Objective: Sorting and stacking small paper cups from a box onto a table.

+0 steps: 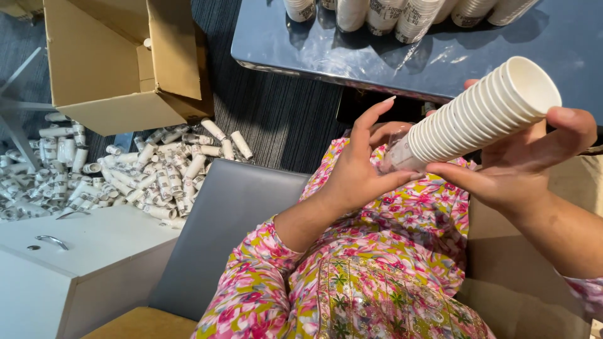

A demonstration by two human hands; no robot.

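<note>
A long stack of white paper cups [477, 113] lies tilted across my lap, its open mouth pointing up to the right. My right hand [527, 163] grips the stack from below, thumb near the rim and fingers under the lower end. My left hand [361, 169] holds the bottom end of the stack, fingers spread around a bit of clear plastic wrap [394, 157] there. I wear a floral pink garment [370, 263].
A dark glossy table [301, 44] ahead holds more cup stacks [402, 16] in plastic. An open cardboard box [119, 63] stands at the left over a heap of small paper rolls [157, 176] on the carpet. A white cabinet [75, 251] and a grey seat [213, 232] sit beside me.
</note>
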